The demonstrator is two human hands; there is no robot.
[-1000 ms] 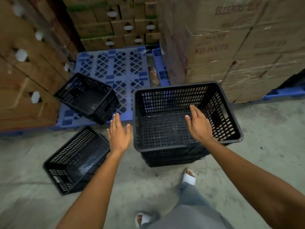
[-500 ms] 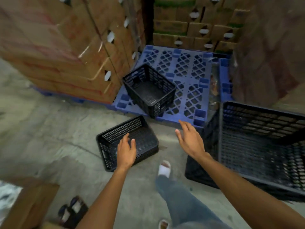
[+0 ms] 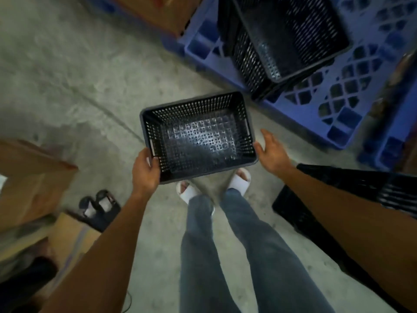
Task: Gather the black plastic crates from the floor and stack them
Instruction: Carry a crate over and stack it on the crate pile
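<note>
A black perforated crate is held up in front of my legs, its open top facing me. My left hand grips its left rim at the handle slot. My right hand lies against the crate's right corner with its fingers spread, not wrapped around the rim. A second black crate rests tilted on the blue pallet at the upper right. The stack of black crates stands on the floor at the right, partly hidden behind my right forearm.
Brown cardboard boxes stand at the left, with small wheels of a cart beside them. More cartons sit at the top. My feet in white sandals stand on the grey concrete floor.
I stepped left from the stack to the crate on the floor. My left hand took hold of its rim and the crate rose from the floor; my right hand came to its right corner.
</note>
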